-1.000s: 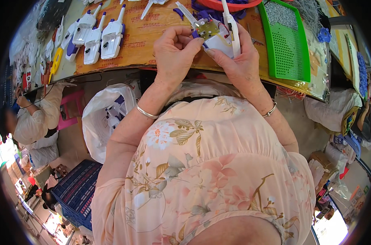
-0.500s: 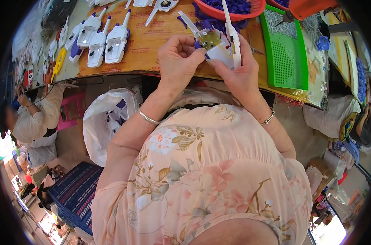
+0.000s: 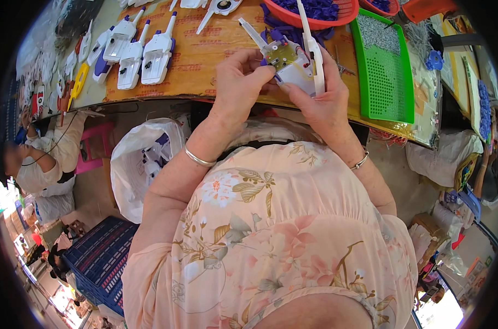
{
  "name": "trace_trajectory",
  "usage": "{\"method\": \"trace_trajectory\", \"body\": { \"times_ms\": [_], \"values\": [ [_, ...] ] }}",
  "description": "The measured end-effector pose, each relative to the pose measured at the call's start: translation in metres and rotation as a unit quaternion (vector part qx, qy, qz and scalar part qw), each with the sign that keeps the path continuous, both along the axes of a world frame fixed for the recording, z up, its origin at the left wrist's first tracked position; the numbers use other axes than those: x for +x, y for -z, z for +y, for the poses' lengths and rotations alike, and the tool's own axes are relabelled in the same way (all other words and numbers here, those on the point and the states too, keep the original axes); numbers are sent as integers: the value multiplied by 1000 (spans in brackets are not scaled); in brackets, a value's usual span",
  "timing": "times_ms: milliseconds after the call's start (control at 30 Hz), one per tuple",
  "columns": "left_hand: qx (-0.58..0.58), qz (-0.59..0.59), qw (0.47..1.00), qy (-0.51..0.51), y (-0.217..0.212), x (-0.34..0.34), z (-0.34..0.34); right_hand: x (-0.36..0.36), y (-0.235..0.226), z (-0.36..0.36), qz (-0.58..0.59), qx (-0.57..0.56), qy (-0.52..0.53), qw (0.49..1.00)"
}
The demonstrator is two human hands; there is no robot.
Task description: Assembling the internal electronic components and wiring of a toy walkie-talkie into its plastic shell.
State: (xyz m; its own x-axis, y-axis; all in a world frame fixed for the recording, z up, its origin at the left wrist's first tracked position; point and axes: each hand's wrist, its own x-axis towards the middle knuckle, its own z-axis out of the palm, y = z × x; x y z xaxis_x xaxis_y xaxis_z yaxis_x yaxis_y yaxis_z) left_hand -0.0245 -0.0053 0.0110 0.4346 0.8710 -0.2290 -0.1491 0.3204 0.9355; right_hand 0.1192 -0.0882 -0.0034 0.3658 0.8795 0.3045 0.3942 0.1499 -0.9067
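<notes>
workbench (image 3: 216,71): cardboard-covered top across the upper frame, carrying every loose part; edge just beyond both hands.
white plastic sack (image 3: 142,164): open below the bench edge, on the person's left, holding a few white and purple pieces.
green perforated tray (image 3: 385,68): flat on the bench, just right of the right hand.
red basket (image 3: 309,13): beyond the hands, full of small purple parts, well within reach.
finished white toy shells (image 3: 136,52): row lying side by side, far left on the bench, well apart from the work.
open toy housing (image 3: 295,66): held above the bench edge between both hands, inside facing up, gold-coloured plate and purple bits showing; long axis running away from the body, thin white nozzle pointing toward the basket.
right hand (image 3: 325,107): cradling the housing from below and from the right, thumb and fingers closed around its body.
left hand (image 3: 241,82): just left of the housing, fingertips pressed together at its near left edge; whether pinching a small part, cannot tell.
key relation: work spot lying right of the left fingertips and touching them; left hand nearer the open face, right hand steadying only.
</notes>
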Motion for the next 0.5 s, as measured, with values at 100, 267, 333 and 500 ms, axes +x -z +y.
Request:
{"method": "trace_trajectory", "body": {
  "times_ms": [100, 267, 333, 500],
  "values": [
    [11, -5, 1000, 13, 2, -2, -1, 0, 0, 0, 26, 3, 0, 1000],
    [19, -12, 1000, 11, 6, -3, 0, 1, -2, 0, 13, 7, -6, 1000],
    [25, -15, 1000, 13, 7, -3, 0, 0, -4, 0, 61, 21, -27, 998],
    [120, 17, 992, -43, -9, 5, -12, 1, -13, -4, 107, 27, -61, 992]
  ]
}}
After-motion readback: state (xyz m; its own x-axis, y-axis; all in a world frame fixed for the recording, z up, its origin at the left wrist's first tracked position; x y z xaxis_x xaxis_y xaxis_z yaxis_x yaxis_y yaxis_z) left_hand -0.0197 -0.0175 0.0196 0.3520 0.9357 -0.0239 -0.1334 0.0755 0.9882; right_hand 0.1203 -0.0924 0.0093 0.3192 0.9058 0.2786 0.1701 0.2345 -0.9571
